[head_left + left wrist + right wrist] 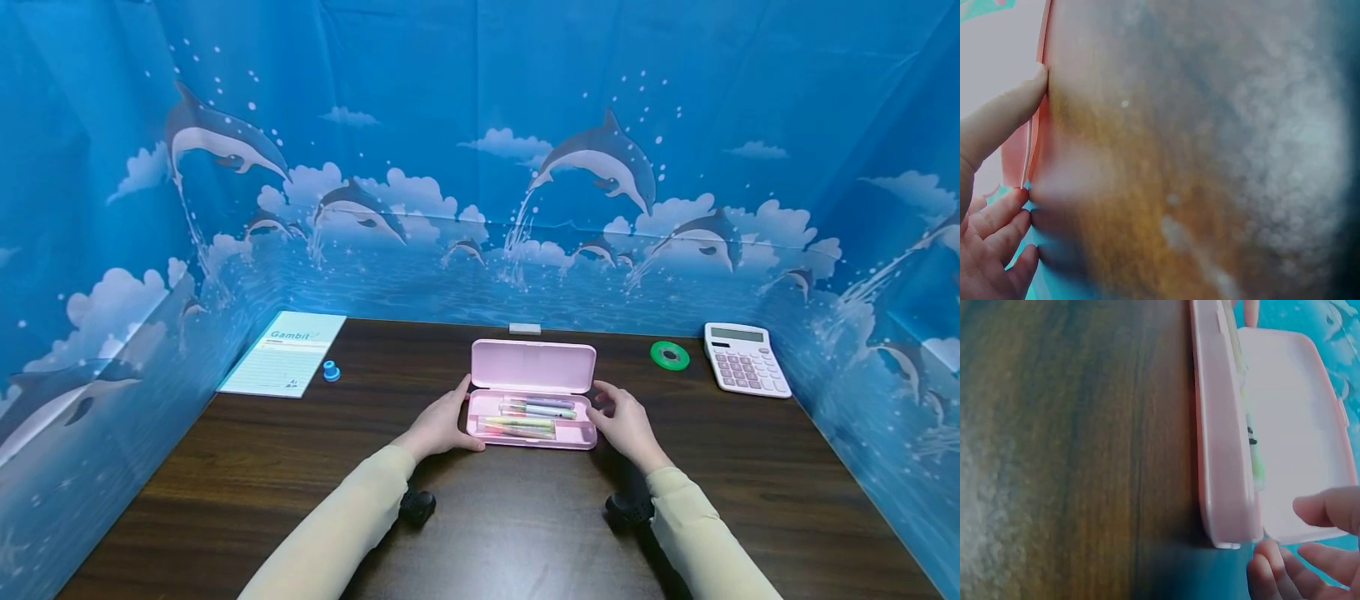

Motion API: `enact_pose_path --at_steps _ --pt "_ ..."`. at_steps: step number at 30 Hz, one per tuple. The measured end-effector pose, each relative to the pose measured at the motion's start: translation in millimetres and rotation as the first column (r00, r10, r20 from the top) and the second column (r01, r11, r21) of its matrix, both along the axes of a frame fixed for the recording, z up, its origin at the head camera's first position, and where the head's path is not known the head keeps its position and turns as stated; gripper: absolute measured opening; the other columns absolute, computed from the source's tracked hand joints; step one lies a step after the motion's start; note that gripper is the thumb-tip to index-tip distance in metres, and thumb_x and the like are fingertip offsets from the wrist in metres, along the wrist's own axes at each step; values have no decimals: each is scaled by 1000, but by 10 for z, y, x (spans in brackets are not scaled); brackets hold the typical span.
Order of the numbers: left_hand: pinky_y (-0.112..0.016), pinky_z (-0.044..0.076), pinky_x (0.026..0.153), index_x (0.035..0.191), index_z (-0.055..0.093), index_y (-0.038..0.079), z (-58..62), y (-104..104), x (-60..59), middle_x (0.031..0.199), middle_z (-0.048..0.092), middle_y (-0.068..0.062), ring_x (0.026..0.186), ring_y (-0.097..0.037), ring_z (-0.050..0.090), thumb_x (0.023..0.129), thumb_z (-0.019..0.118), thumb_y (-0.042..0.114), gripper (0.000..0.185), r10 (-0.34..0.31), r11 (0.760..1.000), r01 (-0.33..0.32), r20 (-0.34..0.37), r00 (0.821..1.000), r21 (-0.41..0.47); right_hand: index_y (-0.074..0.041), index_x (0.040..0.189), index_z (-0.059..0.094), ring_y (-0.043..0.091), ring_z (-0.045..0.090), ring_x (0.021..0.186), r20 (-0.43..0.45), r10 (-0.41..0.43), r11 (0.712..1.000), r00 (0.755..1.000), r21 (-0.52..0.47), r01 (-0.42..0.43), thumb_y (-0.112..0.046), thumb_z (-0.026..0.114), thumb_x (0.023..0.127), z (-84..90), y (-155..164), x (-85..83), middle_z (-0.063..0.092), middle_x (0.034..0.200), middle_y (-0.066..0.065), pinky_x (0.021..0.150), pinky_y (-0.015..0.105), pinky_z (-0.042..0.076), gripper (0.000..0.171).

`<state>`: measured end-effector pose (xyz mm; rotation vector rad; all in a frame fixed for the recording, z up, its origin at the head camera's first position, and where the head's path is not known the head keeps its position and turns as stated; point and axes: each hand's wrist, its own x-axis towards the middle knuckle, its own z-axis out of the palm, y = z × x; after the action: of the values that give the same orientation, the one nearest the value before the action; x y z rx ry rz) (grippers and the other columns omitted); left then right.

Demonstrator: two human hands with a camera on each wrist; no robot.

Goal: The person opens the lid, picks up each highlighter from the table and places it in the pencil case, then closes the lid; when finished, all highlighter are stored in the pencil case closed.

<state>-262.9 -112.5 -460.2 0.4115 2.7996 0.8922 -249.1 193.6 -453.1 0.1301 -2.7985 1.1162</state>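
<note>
A pink pencil case (576,435) lies on the table with its lid (533,367) swung back. Several pens and highlighters (517,427) fill its tray. My left hand (441,423) grips the left end, thumb at the front corner and fingers along the side; the left wrist view shows that thumb (1010,109) against the case edge. At the right end is my right hand (628,427), its fingers loosely bent beside the lid's hinge side. In the right wrist view the right thumb (1322,509) is apart from the case wall (1225,437).
Far left lies a pale green notepad (288,354) beside a small blue knob-shaped object (331,372). A white block (524,329) sits behind the case. At the right are a green tape roll (670,356) and a calculator (746,360). A dolphin-print curtain (420,100) borders the table.
</note>
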Motion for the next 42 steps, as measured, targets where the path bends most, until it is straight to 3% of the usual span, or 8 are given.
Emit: enact_pose_path --at_steps 6,15,23,31,36,39,42 --pt "-48 32 108 153 11 7 -4 1 -10 147 40 -14 135 -31 38 65 86 40 120 0 1000 0 1 1000 -6 1 141 40 25 57 90 150 22 996 988 -90 -8 -16 62 90 -73 58 -77 60 113 19 79 38 51 57" --pt "-47 33 108 152 12 4 4 -3 -26 147 39 -15 134 -30 38 64 86 43 121 -3 999 3 -5 1000 -39 -3 144 37 25 52 88 262 67 980 963 -199 -14 -13 58 90 -98 73 -101 53 108 16 71 28 47 59" --pt "-47 34 107 153 13 7 27 -1 -42 146 40 -13 134 -29 39 63 86 45 122 -6 997 6 3 1000 -71 -3 146 31 26 49 89 288 82 980 954 -200 -24 -10 56 89 -92 56 -111 50 104 16 70 28 45 63" --pt "-45 38 103 153 14 8 11 -6 -55 134 50 -8 124 -25 47 61 88 43 123 -12 999 11 -24 1000 -38 -3 143 34 26 51 91 270 81 977 960 -213 -22 -9 54 91 -102 62 -106 52 103 16 74 31 48 57" --pt "-45 40 101 152 17 10 -17 -12 -70 131 52 -7 117 -24 50 59 89 43 122 6 1000 -7 -35 999 -2 -2 142 35 23 53 89 287 80 958 955 -285 5 -29 41 101 -94 85 -87 54 109 18 82 32 46 50" --pt "-44 41 100 150 20 10 -27 -16 -68 130 53 -8 116 -24 52 58 90 42 120 5 1000 -4 -51 999 4 2 136 39 20 55 85 290 85 936 953 -352 23 -46 28 103 -86 100 -71 55 108 19 80 28 45 59" --pt "-44 42 98 148 25 9 -29 -16 -60 129 54 -9 115 -24 53 58 90 40 115 -10 1000 11 -77 997 4 6 131 40 19 57 85 274 98 921 957 -390 18 -50 23 102 -74 108 -48 55 107 21 77 26 47 66"
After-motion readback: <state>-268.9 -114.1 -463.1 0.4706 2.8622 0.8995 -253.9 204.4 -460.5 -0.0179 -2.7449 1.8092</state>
